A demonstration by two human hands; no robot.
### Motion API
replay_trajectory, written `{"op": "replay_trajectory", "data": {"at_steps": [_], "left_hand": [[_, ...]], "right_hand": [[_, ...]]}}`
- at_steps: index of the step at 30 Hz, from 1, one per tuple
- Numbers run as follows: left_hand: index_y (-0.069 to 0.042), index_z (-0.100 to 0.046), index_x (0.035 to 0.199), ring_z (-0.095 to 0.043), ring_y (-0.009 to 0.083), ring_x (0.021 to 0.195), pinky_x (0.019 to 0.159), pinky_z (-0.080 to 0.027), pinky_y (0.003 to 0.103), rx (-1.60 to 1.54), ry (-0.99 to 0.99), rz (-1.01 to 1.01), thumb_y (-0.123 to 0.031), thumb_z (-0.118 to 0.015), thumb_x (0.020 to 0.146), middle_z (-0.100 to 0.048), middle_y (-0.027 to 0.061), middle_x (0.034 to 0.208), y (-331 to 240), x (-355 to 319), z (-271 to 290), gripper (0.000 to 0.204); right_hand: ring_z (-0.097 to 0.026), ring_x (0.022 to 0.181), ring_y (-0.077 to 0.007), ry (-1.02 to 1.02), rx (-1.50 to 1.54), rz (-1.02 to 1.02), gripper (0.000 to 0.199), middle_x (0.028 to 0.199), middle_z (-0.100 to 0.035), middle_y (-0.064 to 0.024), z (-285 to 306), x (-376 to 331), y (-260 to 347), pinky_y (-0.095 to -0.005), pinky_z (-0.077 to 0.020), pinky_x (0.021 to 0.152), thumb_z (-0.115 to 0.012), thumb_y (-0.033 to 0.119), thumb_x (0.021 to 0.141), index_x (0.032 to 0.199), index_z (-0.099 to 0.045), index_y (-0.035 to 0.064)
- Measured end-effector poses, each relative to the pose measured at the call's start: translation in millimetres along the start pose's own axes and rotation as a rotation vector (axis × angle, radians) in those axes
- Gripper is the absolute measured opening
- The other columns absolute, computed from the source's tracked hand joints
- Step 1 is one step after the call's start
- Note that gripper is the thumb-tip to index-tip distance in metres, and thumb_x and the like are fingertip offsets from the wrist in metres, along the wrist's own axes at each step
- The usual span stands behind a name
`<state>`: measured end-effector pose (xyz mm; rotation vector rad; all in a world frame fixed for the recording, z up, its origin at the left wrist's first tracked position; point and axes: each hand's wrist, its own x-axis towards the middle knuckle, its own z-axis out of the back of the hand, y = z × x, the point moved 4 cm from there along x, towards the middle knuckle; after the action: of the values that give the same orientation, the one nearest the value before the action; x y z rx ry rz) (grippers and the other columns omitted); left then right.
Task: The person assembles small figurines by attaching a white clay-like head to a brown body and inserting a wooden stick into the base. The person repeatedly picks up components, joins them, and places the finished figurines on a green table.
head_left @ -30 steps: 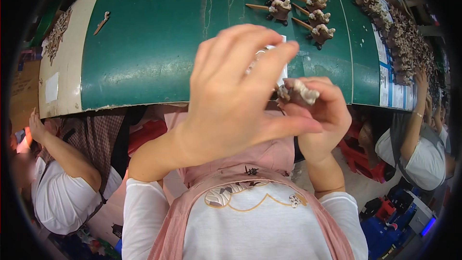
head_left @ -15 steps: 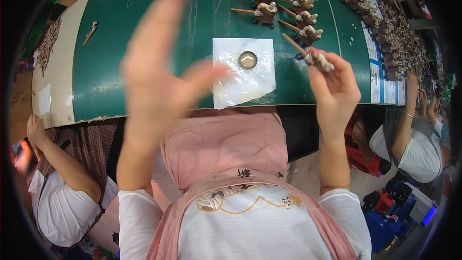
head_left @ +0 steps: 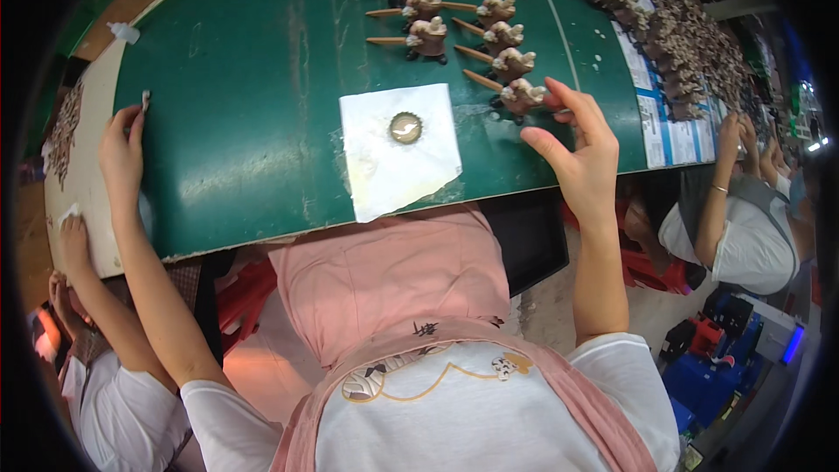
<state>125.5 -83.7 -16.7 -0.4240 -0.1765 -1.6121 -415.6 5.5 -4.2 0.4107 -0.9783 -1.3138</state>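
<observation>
At the left side of the green table top (head_left: pixel 245 149), my left hand (head_left: pixel 121 157) pinches a small piece (head_left: pixel 146 99); its pale tip shows above the fingertips and the rest is hidden. My right hand (head_left: pixel 587 153) is open, thumb and fingers apart, just beside a small figurine (head_left: pixel 523 96) with a cream top, brown body and wooden-coloured stick pointing left. That figurine stands at the near end of a row of similar figurines (head_left: pixel 505 35). Between my hands lies a white sheet (head_left: pixel 393 179) bearing a bottle cap (head_left: pixel 405 128) that holds something clear and shiny.
A second row of figurines (head_left: pixel 426 38) stands farther left, with more at the back. Many small figures (head_left: pixel 690 52) crowd the right. Small brown pieces (head_left: pixel 65 135) are piled far left, near a white bottle (head_left: pixel 123 32). Co-workers' arms (head_left: pixel 721 201) show on both sides.
My right hand has let go of a figurine, which now stands at the row's near end. My left hand has swung left and taken hold of the small piece. The view has shifted.
</observation>
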Motion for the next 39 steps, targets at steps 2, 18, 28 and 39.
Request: {"op": "replay_trajectory", "data": {"at_steps": [2, 18, 28, 39], "left_hand": [[0.001, -0.062, 0.101, -0.062, 0.0289, 0.080, 0.074, -0.048, 0.033, -0.107, 0.048, 0.069, -0.012, -0.057, 0.091, -0.064, 0.0141, 0.090, 19.9, -2.0, -2.7, 0.017], [0.001, -0.059, 0.105, -0.057, 0.0271, 0.072, 0.066, -0.046, 0.035, -0.742, 0.303, -0.268, 0.007, -0.063, 0.075, -0.059, 0.0133, 0.082, -280.5, -60.8, 43.6, 0.030], [0.009, -0.056, 0.111, -0.048, 0.0283, 0.081, 0.071, -0.045, 0.035, -0.402, 0.361, -0.575, 0.010, -0.055, 0.065, -0.052, 0.0142, 0.087, -307.8, -62.5, 25.1, 0.046], [0.001, -0.056, 0.126, -0.045, 0.0148, 0.069, 0.064, -0.038, 0.024, -0.966, 0.332, -0.143, 0.002, -0.054, 0.088, -0.050, 0.0063, 0.082, -296.4, -57.2, 43.7, 0.038]], "right_hand": [[-0.062, 0.086, -0.0191, -0.039, -0.024, -0.025, 0.034, 0.094, -0.065, -0.0103, 20.6, 2.2, -16.6, -0.0296, -0.0482, 0.074, -0.075, 0.009, 0.073, 0.104, -0.066, -0.0003], [-0.064, 0.090, -0.0379, -0.239, -0.992, -0.147, 0.044, 0.094, -0.067, -0.0200, 114.2, 140.8, -165.5, -0.0453, -0.0488, 0.079, -0.070, 0.039, 0.077, 0.104, -0.066, 0.0042], [-0.060, 0.071, -0.0174, -0.224, 0.555, -0.231, 0.024, 0.101, -0.063, -0.0163, 61.4, 29.5, -35.4, -0.0247, -0.0469, 0.061, -0.055, 0.009, 0.090, 0.108, -0.056, -0.0064], [-0.059, 0.068, -0.0087, 0.368, 1.067, -0.523, 0.026, 0.089, -0.066, -0.0076, -31.1, -19.6, 60.4, -0.0203, -0.0474, 0.058, -0.067, 0.006, 0.084, 0.107, -0.060, -0.0042]]}}
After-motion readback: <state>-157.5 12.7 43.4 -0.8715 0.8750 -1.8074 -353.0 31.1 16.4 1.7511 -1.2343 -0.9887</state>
